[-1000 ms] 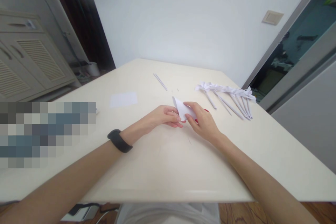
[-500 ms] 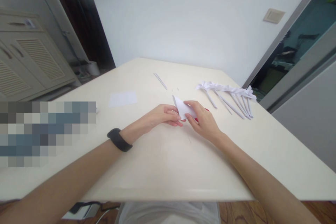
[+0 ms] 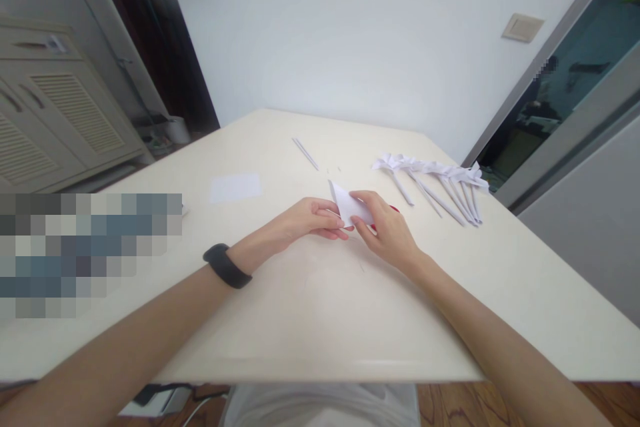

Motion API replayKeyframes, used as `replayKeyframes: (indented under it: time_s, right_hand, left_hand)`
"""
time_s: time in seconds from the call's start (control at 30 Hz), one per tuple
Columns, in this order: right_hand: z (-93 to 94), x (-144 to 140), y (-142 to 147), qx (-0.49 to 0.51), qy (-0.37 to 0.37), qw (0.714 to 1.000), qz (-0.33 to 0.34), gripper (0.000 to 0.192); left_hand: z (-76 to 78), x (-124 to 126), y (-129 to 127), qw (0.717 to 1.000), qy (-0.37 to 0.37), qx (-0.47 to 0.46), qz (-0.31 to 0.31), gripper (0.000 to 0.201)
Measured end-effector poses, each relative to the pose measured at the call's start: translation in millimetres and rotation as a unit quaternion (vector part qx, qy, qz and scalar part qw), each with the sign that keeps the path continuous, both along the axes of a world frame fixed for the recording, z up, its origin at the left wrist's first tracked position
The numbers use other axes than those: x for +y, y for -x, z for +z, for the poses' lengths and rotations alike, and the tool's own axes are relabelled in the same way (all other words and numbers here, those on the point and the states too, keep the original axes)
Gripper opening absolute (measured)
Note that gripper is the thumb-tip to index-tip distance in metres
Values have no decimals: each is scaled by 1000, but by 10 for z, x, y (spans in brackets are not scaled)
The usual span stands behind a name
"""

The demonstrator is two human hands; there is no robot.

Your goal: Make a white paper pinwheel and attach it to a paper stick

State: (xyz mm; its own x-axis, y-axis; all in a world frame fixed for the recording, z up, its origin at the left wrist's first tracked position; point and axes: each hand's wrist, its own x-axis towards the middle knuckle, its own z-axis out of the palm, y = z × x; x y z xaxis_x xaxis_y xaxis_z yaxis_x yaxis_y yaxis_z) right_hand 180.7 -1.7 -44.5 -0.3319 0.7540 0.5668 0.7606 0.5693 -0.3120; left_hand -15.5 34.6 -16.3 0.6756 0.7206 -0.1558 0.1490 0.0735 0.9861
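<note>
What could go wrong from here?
The folded paper could crease if the grip of the left hand or right hand tightens. The red object, mostly hidden by the right hand, might get bumped. The white paper cluster, lying near the right edge of the table, could be knocked off.

A sheet of white paper (image 3: 351,207), turned over on itself into a wedge or cone-like form, is held between two bare hands above a pale tabletop (image 3: 300,327). Its pointed tip juts upward, clear of the fingers, and a slanting edge runs down from it to a lower corner at the left hand's (image 3: 324,219) thumb and fingers. The right hand (image 3: 389,223) grips the opposite end, covering part of it. The visible face looks smooth and plain; the underside is hidden from view
</note>
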Motion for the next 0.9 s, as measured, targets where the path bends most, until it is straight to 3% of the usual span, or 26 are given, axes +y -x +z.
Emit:
replayKeyframes:
  time_s: [0.27, 0.43, 0.57, 0.67, 0.73, 0.9]
  right_hand:
    - [12, -15, 17, 3, 4, 1000, -1, 36]
    - [1, 14, 10, 62, 76, 995, 0, 46]
    - [-4, 66, -36, 164, 250, 954, 12, 61]
    - [9, 79, -61, 216, 347, 912, 32, 59]
    - [24, 75, -63, 234, 366, 900, 37, 53]
    - [54, 74, -47, 265, 338, 902, 39, 37]
  left_hand:
    - [-65, 23, -4, 1000, -16, -2, 4, 18]
    - [-146, 59, -42, 996, -66, 22, 49, 15]
    - [-188, 69, -67, 992, -109, 53, 47, 18]
    - [-217, 59, -74, 990, -129, 44, 29, 14]
    - [-222, 47, -83, 990, -134, 41, 25, 11]
    - [-163, 19, -105, 994, -99, 31, 29, 14]
